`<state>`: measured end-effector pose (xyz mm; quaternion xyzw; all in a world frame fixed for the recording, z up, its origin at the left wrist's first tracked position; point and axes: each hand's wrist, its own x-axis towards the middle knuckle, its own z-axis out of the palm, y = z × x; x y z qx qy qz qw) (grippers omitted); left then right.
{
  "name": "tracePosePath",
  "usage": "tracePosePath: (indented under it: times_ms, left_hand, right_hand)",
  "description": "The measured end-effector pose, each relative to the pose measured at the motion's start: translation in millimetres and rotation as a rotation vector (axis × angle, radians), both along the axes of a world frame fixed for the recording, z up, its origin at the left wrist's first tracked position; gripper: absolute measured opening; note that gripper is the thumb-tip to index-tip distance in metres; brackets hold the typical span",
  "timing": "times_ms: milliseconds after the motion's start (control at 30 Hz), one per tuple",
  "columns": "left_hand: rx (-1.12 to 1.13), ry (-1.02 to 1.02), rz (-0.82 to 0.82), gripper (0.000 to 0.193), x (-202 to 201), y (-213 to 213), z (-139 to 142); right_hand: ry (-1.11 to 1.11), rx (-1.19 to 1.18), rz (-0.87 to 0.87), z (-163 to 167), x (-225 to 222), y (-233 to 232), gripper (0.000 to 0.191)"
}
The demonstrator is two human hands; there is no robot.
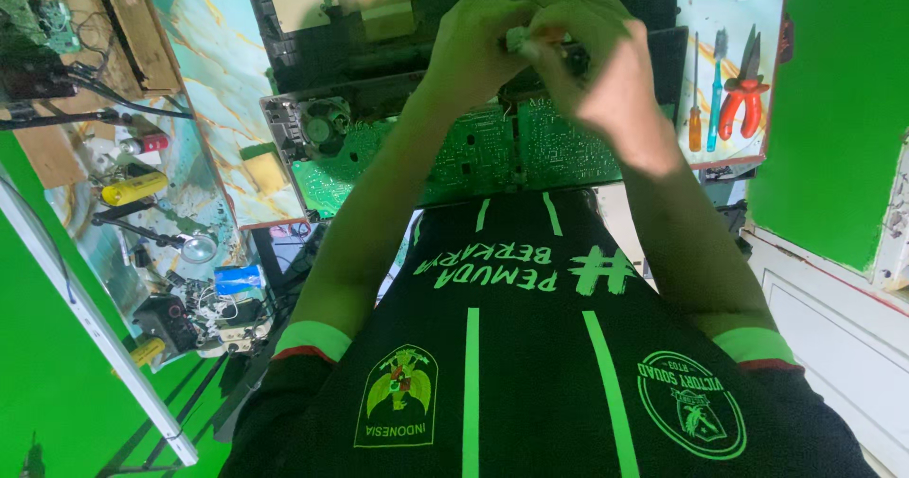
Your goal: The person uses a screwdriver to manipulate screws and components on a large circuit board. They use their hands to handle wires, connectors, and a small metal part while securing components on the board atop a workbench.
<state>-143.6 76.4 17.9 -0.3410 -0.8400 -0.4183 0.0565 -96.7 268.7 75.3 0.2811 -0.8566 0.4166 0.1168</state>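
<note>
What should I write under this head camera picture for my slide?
Both hands, left hand and right hand, pinch a small pale part above green printed circuit boards.

bright green walls [833, 109] flank a marble-patterned workbench [213, 71].

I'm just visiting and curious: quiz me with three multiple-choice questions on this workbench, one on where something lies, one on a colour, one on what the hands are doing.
1. Where do the red-handled pliers lie?
A) right of the hands
B) left of the hands
C) on the floor

2. What colour is the circuit board?
A) blue
B) green
C) white

3. How are the hands placed?
A) resting far apart
B) one out of sight
C) together, fingers pinching a small pale piece

Answers:
1 A, the pliers lie beside the screwdrivers, past the right hand.
2 B, the board shows green under the wrists.
3 C, the left hand and right hand meet around the piece, above the board.
</note>
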Motion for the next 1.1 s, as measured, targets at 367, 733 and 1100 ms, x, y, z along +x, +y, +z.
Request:
tracePosePath:
  times_ms: [367,733,1100]
  left_hand:
    - [-0.140,-0.296,-0.103,0.025,1,5,-12]
    - [0.088,-0.228,-0.257,0.033,0,-10,-29]
    - [0.084,-0.320,-0.161,0.030,6,-7,-22]
  right_hand:
    - [-0.085,-0.096,-0.122,-23,7,11,0.015]
    - [-0.070,-0.007,-0.022,2,5,10,0.025]
    - [-0.089,-0.184,-0.053,-19,0,10,0.031]
